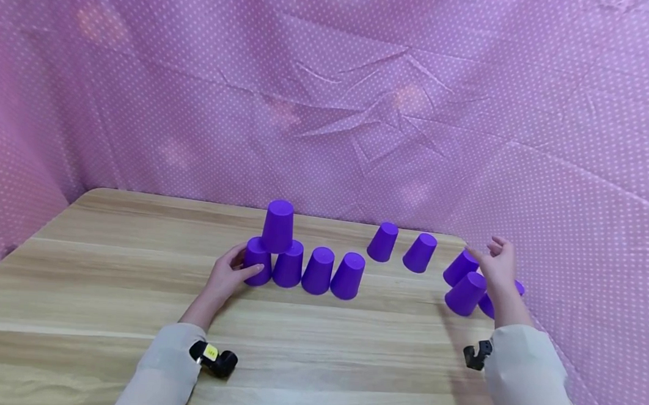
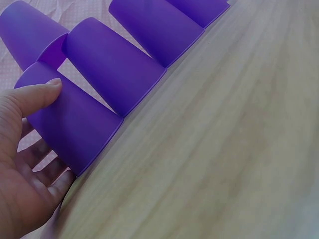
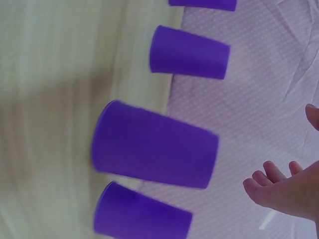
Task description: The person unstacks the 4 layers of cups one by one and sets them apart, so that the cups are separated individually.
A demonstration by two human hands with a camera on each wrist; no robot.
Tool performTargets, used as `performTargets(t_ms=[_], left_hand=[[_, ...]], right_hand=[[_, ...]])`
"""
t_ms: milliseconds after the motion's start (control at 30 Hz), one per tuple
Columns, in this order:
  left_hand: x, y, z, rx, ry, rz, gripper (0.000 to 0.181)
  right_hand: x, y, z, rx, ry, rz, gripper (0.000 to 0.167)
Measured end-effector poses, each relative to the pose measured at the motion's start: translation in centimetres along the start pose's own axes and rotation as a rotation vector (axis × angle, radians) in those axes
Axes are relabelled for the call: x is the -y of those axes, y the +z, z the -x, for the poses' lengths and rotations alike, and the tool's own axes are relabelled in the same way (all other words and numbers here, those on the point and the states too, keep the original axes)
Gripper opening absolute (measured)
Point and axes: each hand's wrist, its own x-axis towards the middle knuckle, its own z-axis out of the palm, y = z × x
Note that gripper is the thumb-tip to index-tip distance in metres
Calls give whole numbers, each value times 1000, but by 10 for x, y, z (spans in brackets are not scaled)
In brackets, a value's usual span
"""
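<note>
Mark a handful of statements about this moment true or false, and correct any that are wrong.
1. The left grip is on the leftmost cup in the row of four. True.
2. The right grip holds a cup. False: the right grip is empty.
3. The raised cup straddles two cups of the row. True.
4. The row's cups stand mouth up. False: their closed, narrower ends face upward.
5. The backdrop cloth has pale dots. True.
6. The table is black. False: the table shows pale wood grain.

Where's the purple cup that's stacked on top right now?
In the head view, the top cup sits just left of centre, resting across the two leftmost cups, up and to the right of the left hand.
</note>
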Motion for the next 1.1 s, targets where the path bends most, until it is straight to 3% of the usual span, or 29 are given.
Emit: performTargets(t_ms=[500, 800, 1100], left_hand=[[0, 0, -1, -8, 19, 6, 61], [0, -2, 0, -6, 13, -4, 62], [1, 0, 1, -1, 24, 18, 61]], right_hand=[[58, 35, 14, 130, -90, -75, 77], [85, 66, 16, 188, -141, -118, 74], [107, 100, 29, 302, -190, -175, 69]])
